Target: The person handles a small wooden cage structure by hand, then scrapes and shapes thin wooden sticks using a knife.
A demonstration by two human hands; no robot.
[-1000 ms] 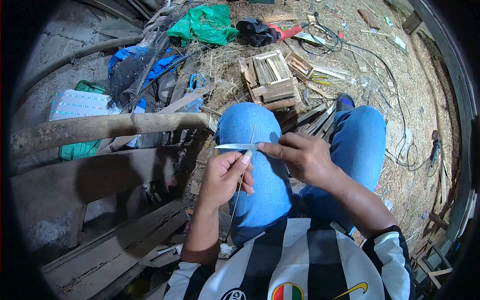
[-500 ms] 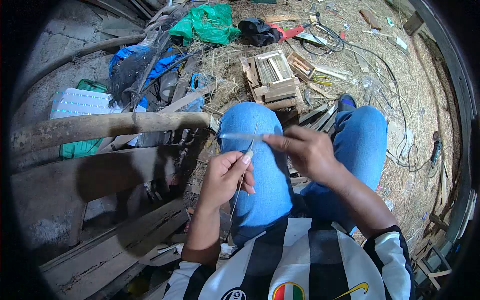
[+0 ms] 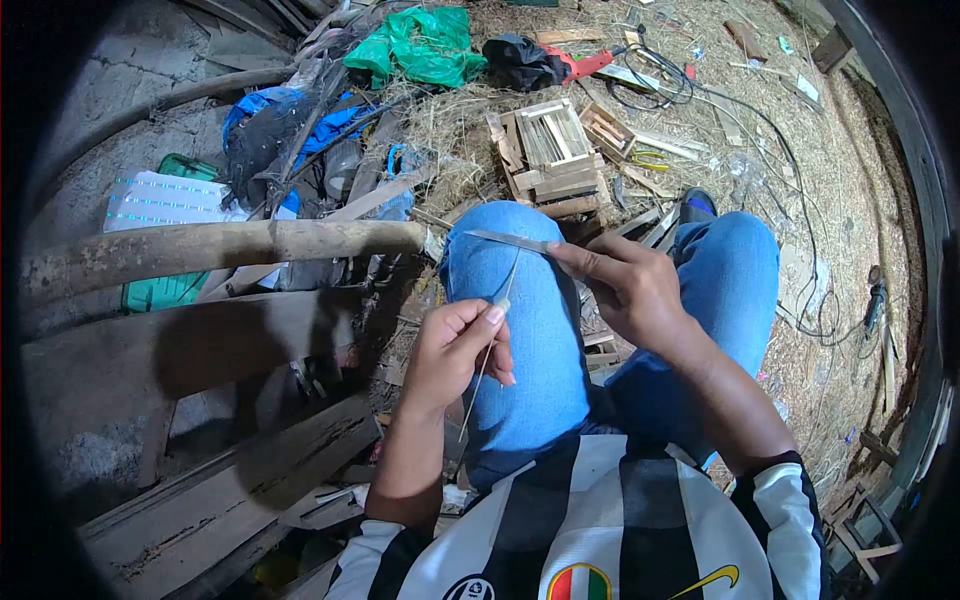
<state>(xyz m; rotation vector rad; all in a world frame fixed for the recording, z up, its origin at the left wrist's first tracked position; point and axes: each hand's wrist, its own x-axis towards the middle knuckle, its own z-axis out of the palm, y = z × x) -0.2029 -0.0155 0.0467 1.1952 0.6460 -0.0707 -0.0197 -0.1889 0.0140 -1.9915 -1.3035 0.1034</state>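
L hand (image 3: 460, 345) pinching 1 thin, slightly bent strip (image 3: 512, 276); R hand (image 3: 628, 285) gripping 1 flat, pointed metal blade (image 3: 505, 239), fwd of L hand at strip's tip, contact unclear. Below hands, 2 denim-clad knees (image 3: 735, 270); fwd, 2 wood boxes (image 3: 565, 184).

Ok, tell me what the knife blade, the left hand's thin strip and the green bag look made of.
Knife blade: probably steel, smooth, given its grey sheen.
Thin strip: perhaps bamboo, matte; pale and slender, too fine to settle.
Green bag: apparently thin plastic, glossy, judging by its crinkles and highlights.
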